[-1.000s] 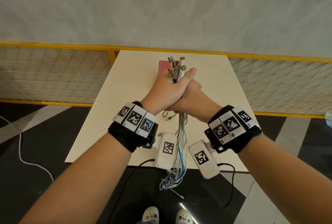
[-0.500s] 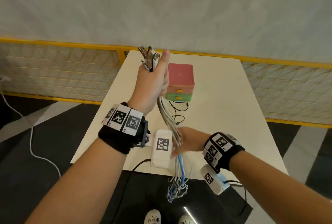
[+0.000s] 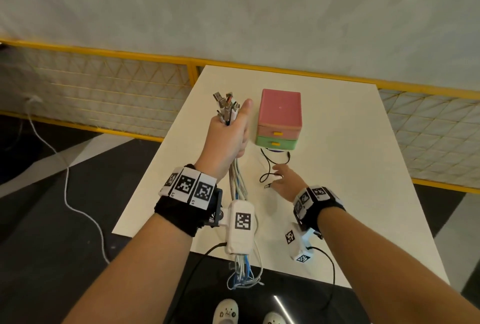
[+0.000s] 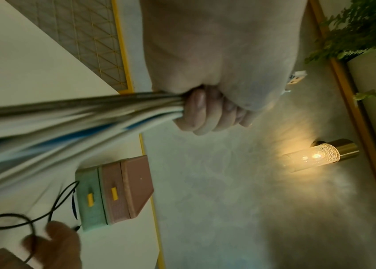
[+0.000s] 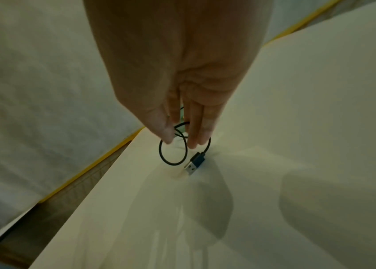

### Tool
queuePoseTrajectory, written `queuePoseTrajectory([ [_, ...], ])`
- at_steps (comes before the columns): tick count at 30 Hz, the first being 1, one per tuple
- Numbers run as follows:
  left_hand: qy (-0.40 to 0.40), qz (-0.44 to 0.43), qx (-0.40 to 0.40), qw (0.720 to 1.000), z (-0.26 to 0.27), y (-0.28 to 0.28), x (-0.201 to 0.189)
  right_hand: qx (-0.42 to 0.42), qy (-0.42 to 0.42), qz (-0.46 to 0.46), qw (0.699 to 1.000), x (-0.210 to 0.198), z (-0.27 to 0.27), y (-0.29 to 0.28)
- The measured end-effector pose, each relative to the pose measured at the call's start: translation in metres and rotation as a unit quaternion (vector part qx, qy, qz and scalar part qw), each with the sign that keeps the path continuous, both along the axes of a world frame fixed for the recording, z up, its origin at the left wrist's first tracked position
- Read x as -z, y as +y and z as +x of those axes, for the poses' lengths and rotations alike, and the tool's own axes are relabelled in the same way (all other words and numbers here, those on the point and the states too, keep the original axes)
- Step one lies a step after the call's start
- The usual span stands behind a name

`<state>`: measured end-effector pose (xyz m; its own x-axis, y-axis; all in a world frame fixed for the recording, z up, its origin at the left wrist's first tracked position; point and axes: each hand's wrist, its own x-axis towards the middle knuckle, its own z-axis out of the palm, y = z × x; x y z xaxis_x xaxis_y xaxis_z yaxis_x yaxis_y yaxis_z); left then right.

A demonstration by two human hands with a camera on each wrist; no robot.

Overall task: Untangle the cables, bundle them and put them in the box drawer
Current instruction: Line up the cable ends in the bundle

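My left hand (image 3: 228,139) is raised above the table's left side and grips a bundle of white, grey and blue cables (image 3: 237,181), plugs up. The loose ends hang past the front edge. The left wrist view shows the left hand (image 4: 205,112) with fingers curled round the bundle (image 4: 67,118). A pink box (image 3: 280,116) with a pink and a green drawer, both closed, stands just right of that hand. In front of the box lies a looped black cable (image 3: 267,168). My right hand (image 3: 281,178) reaches down onto it, straight fingertips (image 5: 193,143) at the black cable's loop (image 5: 173,163) near its USB plug (image 5: 194,163).
The cream table (image 3: 350,168) has bare surface right of the box and toward the front edge. A yellow-framed mesh railing (image 3: 130,90) runs behind and beside it. A white cord (image 3: 67,194) trails on the dark floor at left. A lit wall lamp (image 4: 315,156) shows in the left wrist view.
The hands were clasped together on the bundle. My right hand let go, slid down the hanging cables and moved onto the black cable on the table. My left hand kept the bundle and shifted left.
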<state>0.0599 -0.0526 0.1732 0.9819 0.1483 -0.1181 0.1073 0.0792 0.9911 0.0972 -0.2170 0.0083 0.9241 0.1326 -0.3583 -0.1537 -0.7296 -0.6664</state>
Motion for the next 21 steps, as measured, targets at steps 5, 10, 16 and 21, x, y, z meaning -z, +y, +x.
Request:
queuePoseTrajectory([
  [5,0.013,0.003,-0.008,1.0,0.003,0.007,0.004,0.077,-0.109,0.028,0.991,-0.007,-0.003,0.002],
  [10,0.01,0.024,0.016,1.0,0.003,0.011,0.012,0.005,-0.327,0.204,0.923,-0.054,-0.031,0.008],
  [16,0.079,0.053,0.084,0.992,-0.004,-0.002,0.022,-0.145,-0.426,0.194,0.872,-0.106,-0.06,0.008],
  [21,0.07,0.054,0.143,0.986,-0.014,-0.013,0.023,-0.217,-0.416,0.158,0.869,-0.123,-0.07,0.002],
])
